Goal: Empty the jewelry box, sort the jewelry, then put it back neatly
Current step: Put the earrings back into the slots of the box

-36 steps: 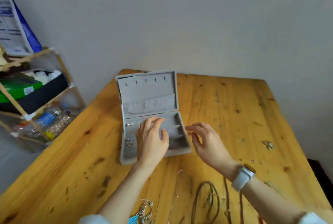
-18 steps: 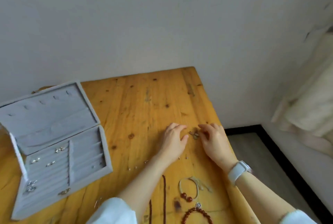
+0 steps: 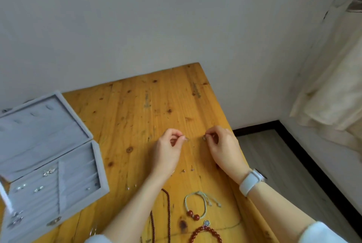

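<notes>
While both hands work near the surface's right edge | left hand [image 3: 168, 151] pinches a small earring [image 3: 187, 139], right hand [image 3: 223, 145] pinches another [image 3: 204, 138], the two apart | jewelry box [image 3: 58, 164] lies open at the left edge, nearer the left hand | bracelets [image 3: 195, 207] along the near edge

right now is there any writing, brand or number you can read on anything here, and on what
None can be read.
Jewelry box: plain grey lining, no label showing.
Watch on the right wrist: only its white band shows, no face or digits.
Round charm on the red bead bracelet: patterned, too small to read.
</notes>
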The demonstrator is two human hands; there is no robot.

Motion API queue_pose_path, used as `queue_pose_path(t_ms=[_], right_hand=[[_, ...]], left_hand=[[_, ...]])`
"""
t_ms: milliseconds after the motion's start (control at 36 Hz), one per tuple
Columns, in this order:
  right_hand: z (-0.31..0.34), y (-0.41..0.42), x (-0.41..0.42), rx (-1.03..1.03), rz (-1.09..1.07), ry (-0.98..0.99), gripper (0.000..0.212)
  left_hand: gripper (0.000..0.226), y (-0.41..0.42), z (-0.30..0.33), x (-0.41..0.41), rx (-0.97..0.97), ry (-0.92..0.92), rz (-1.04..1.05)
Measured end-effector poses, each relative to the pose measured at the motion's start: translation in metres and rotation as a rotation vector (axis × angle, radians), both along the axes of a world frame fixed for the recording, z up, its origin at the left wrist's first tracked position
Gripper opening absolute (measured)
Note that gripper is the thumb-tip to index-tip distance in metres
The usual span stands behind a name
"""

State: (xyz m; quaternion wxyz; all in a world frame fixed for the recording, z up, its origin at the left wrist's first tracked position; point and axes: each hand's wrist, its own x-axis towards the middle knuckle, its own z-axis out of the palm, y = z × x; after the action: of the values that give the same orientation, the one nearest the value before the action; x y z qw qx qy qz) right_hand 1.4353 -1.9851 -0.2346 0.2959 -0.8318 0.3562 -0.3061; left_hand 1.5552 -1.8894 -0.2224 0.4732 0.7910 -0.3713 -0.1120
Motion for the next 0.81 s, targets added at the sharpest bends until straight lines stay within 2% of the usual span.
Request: queue_pose_path(t_ms=[139, 306, 472, 583, 667, 750, 806], right_hand=[[0.024, 0.022, 0.015, -0.057, 0.114, -0.049, 0.008], [0.051, 0.067, 0.048, -0.108, 0.291, -0.101, 0.011], [0.058, 0.129, 0.088, -0.115, 0.528, -0.059, 0.009], [0.060, 0.167, 0.114, -0.089, 0.698, 0.101, 0.014], [0.066, 0.193, 0.126, -0.045, 0.949, 0.371, 0.017], [0.066, 0.216, 0.136, -0.051, 1.152, 0.591, 0.019], [0.061, 0.228, 0.144, -0.094, 1.171, 0.614, 0.020]], left_hand=[[0.019, 0.043, 0.025, 0.023, -0.048, -0.066, 0.060], [0.028, 0.121, 0.047, 0.054, 0.012, -0.138, 0.120], [0.027, 0.210, 0.049, 0.083, 0.144, -0.227, 0.191], [0.033, 0.261, 0.055, 0.096, 0.213, -0.063, 0.161], [0.028, 0.288, 0.065, 0.100, 0.396, 0.089, -0.034], [0.021, 0.300, 0.067, 0.103, 0.579, 0.105, -0.142], [0.011, 0.302, 0.065, 0.108, 0.606, 0.076, -0.137]])
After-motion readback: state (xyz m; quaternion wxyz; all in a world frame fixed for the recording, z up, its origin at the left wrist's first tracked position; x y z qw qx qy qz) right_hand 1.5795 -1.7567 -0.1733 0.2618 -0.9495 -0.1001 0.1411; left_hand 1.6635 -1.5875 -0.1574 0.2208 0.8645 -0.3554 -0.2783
